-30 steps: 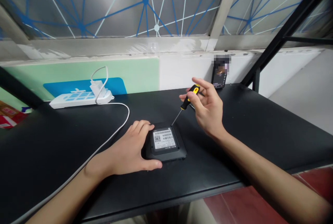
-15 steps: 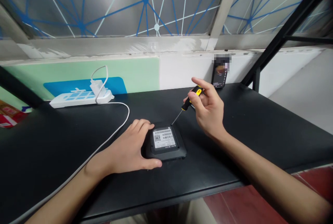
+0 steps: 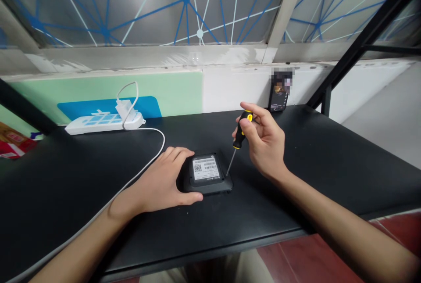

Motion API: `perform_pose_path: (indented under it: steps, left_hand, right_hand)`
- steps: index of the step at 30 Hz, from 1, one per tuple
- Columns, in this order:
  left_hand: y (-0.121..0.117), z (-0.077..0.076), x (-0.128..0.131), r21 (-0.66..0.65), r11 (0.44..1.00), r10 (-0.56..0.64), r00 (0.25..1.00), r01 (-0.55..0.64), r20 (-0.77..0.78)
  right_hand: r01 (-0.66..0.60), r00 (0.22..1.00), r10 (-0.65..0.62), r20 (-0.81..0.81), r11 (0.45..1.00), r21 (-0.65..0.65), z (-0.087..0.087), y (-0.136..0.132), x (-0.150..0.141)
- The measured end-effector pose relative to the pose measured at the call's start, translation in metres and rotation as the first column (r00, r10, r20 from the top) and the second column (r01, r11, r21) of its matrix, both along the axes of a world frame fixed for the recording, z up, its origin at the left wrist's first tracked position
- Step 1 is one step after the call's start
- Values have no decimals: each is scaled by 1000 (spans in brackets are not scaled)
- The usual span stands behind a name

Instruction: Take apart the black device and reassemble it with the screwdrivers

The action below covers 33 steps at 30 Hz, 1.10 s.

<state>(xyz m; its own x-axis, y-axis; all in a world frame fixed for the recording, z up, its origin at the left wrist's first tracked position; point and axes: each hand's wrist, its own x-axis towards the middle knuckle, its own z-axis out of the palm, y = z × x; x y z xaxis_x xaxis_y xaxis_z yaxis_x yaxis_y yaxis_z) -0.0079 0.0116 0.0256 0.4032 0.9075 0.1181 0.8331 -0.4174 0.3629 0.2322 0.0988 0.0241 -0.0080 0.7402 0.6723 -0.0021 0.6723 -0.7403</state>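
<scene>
A flat black electronic box lies on the dark table, its printed white label with a QR code facing up. My left hand grips the box from its left side, fingers at the far edge and thumb at the near edge. In my right hand is a black and yellow screwdriver, pinched by the handle with the index finger over its end. The screwdriver stands slightly tilted, its tip at the near right corner of the box. Whether the tip sits in a screw is too small to tell.
A white power strip with a plugged-in charger lies at the back left. Its white cable runs forward past my left arm. A phone leans on the back wall. A red package sits far left.
The screwdriver tip has moved from the box's far right corner to its near right corner, and the tool is more upright. My left hand keeps its hold on the box.
</scene>
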Motion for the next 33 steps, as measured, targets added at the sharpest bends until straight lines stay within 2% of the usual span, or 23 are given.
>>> perform_pose_path:
  steps: [14, 21, 26, 33]
  left_hand:
    - [1, -1, 0, 3, 1000, -2, 1000, 2, -2]
    - [1, -1, 0, 1, 1000, -10, 1000, 10, 4]
    - [1, 0, 0, 1, 1000, -4, 1000, 4, 0]
    - [1, 0, 0, 10, 1000, -11, 1000, 11, 20]
  right_hand:
    - [-56, 998, 57, -35, 998, 23, 1, -6, -2]
    - [26, 1000, -26, 11, 998, 59, 3, -5, 1]
    - [-21, 999, 19, 26, 998, 58, 1, -6, 1]
    - [11, 999, -14, 41, 997, 71, 1, -7, 0]
